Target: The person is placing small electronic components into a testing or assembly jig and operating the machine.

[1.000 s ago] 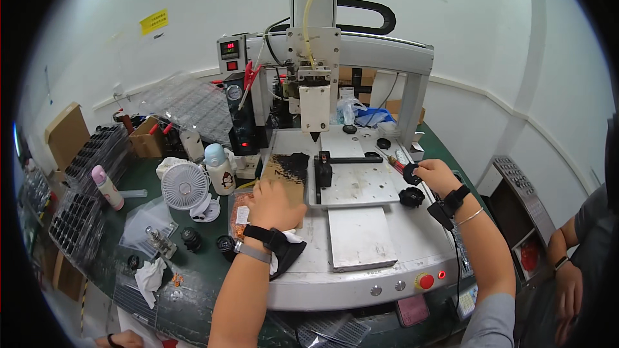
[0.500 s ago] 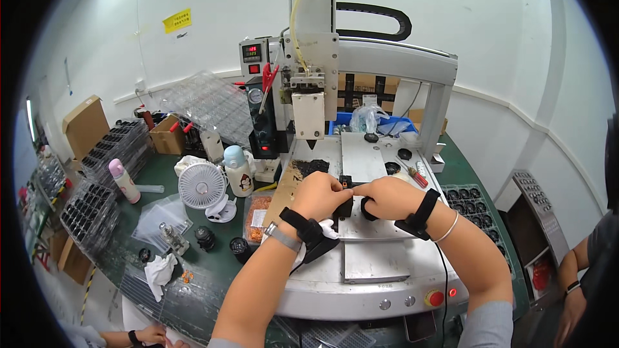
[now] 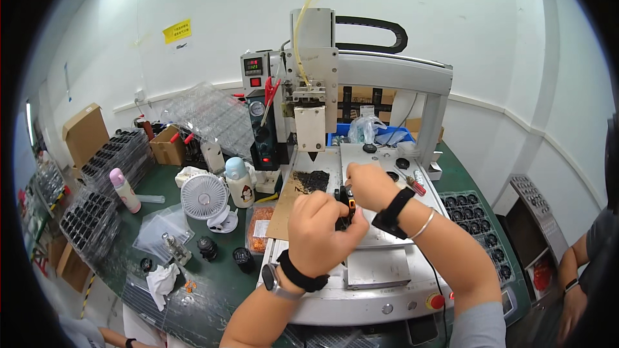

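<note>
Just in front of the bench machine's nozzle [image 3: 313,155], my left hand [image 3: 321,231] is closed, its thumb and fingers pinching a small black part [image 3: 348,201] with an orange spot on it. The part is tilted on edge and partly covered by the fingers, so its full shape is hidden. My right hand [image 3: 374,187] is bent over from the right, fingers curled down by the part's upper end. Its fingertips are mostly hidden, and what they grip I cannot make out. Beneath both hands lies the machine's pale metal plate [image 3: 377,263].
A black-smeared brown board [image 3: 293,200] lies left of my hands. Farther left are a white fan [image 3: 204,196], a bottle [image 3: 239,183] and a bag of orange pieces [image 3: 258,235]. A tray of black round parts [image 3: 477,225] sits right; a red button [image 3: 436,301] is in front.
Both hands have turned, and the black part is now tilted up between them. My left hand has come down toward me; my right hand has moved up. The whole view has shifted slightly.
</note>
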Motion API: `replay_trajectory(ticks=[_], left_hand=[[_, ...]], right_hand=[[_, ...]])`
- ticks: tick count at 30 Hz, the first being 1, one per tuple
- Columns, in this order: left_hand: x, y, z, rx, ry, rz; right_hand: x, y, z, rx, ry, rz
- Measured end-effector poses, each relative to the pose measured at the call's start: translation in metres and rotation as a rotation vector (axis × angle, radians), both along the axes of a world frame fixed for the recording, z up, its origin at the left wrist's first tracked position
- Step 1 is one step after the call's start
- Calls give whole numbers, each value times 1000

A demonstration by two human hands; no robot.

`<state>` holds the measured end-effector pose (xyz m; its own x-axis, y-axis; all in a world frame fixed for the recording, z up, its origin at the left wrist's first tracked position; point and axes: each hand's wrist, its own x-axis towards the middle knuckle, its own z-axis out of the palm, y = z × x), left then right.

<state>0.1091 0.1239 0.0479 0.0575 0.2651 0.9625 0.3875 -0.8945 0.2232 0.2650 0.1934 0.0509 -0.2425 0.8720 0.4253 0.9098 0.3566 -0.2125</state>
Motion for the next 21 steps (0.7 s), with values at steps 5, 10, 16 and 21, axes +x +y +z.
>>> replay_trajectory(ticks=[5, 10, 16, 21], left_hand=[[-12, -18, 4, 36, 26, 5], [-16, -19, 3, 98, 10, -45], [-24, -20, 1, 110, -18, -79], [-27, -19, -1, 92, -45, -88]], right_hand=[[-26, -2, -7, -105, -155, -86], [-34, -7, -7, -151, -120, -133], [-38, -11, -6, -153, -239, -144], [-44, -8, 11, -99, -367, -95]])
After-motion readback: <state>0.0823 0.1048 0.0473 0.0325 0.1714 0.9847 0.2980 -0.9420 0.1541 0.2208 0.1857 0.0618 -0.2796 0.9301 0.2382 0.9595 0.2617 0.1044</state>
